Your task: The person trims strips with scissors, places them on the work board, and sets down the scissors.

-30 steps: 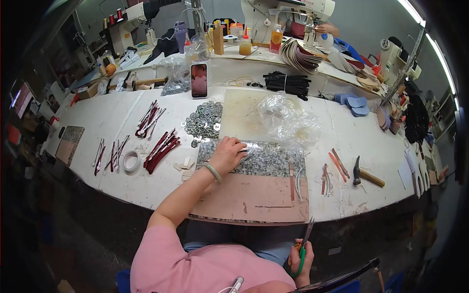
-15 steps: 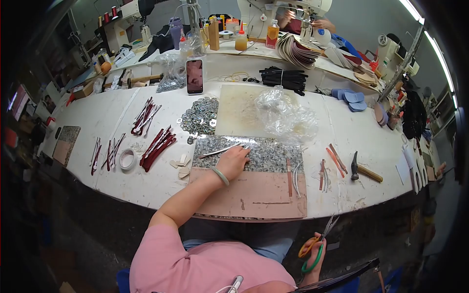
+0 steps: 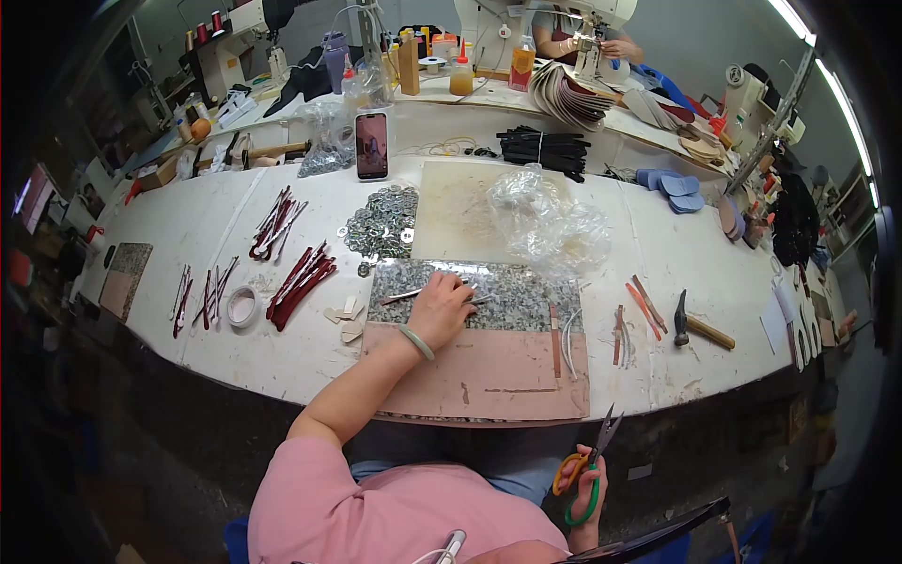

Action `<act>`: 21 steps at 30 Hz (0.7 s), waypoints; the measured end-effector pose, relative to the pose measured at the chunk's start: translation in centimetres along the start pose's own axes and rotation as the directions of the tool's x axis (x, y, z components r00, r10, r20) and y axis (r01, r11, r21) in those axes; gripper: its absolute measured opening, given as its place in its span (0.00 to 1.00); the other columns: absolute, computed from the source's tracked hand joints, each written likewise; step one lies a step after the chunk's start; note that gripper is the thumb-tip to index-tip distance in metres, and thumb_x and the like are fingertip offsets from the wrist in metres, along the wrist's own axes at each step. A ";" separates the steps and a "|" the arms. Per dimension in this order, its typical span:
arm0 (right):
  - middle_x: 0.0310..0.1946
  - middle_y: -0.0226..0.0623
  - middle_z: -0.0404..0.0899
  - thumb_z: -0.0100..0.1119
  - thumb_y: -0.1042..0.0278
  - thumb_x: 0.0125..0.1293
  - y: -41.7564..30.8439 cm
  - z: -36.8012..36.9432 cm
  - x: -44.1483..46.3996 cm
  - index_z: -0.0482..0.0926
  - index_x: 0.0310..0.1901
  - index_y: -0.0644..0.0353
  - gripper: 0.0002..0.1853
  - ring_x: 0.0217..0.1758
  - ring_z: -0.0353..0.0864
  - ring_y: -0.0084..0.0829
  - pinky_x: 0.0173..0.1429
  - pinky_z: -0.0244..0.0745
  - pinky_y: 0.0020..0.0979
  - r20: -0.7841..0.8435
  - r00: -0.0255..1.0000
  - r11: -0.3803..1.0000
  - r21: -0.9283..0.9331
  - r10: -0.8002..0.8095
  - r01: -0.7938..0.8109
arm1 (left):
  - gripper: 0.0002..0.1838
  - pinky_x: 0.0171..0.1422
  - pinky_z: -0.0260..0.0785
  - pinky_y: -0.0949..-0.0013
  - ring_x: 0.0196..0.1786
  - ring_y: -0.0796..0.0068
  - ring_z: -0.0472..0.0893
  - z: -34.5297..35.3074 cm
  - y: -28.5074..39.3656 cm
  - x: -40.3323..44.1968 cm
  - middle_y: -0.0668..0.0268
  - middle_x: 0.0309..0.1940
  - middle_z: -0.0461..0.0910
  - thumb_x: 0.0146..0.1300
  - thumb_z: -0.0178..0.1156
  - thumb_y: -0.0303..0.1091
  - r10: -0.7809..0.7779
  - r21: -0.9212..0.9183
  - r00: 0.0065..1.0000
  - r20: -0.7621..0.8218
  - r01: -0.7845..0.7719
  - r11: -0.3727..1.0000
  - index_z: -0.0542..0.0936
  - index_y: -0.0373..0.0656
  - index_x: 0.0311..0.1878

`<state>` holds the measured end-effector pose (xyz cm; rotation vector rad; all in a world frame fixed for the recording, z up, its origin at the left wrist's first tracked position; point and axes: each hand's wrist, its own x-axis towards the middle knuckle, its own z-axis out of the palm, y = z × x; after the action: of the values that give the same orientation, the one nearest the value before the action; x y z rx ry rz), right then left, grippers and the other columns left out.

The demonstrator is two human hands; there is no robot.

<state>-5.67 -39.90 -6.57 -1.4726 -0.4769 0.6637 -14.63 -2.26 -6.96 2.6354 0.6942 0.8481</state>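
Left hand [image 3: 442, 308] over strip [image 3: 402, 296] — fingers: cannot tell | right hand [image 3: 589, 484] — fingers clamped on scissors [image 3: 598, 452]

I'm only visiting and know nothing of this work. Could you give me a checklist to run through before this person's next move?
1. Scissors in hand: ok; the right hand holds them by the handles.
2. Thin strip on the speckled slab: ok; it lies there, partly covered by the left hand.
3. Left fingers gripping the strip: cannot tell; the hand hides them.
4. Scissors at the strip: not ok; they are near the table's front edge.
5. Hammer clear of both hands: ok; it lies off to the right.
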 end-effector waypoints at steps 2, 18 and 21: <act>0.28 0.32 0.71 0.48 0.31 0.62 0.0 0.1 -0.1 0.68 0.55 0.68 0.40 0.26 0.71 0.19 0.31 0.69 0.22 0.027 0.999 0.999 0.018 0.032 -0.033 | 0.08 0.51 0.69 0.63 0.43 0.61 0.74 0.0 -0.4 -0.3 0.62 0.36 0.76 0.57 0.62 0.33 0.009 0.006 1.000 -0.002 -0.009 1.000 0.80 0.41 0.37; 0.27 0.32 0.74 0.53 0.33 0.61 0.3 1.0 0.1 0.70 0.55 0.68 0.39 0.25 0.74 0.19 0.30 0.70 0.20 0.166 0.983 0.990 -0.131 0.075 -0.054 | 0.07 0.42 0.71 0.67 0.36 0.66 0.78 -3.5 1.5 -0.1 0.60 0.34 0.78 0.61 0.59 0.30 -0.197 -0.445 0.953 0.232 0.284 0.849 0.78 0.36 0.39; 0.28 0.32 0.73 0.53 0.32 0.60 0.2 1.2 0.2 0.69 0.55 0.67 0.40 0.26 0.72 0.19 0.30 0.69 0.21 0.178 0.981 0.991 -0.125 0.075 -0.053 | 0.10 0.42 0.71 0.73 0.36 0.77 0.78 -4.7 2.9 -0.6 0.64 0.35 0.79 0.65 0.57 0.28 -0.235 -0.605 0.953 0.189 0.302 0.737 0.77 0.36 0.48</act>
<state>-6.34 -38.84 -6.68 -1.5523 -0.6222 0.8380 -16.83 -4.47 -2.35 1.8998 0.6086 0.6975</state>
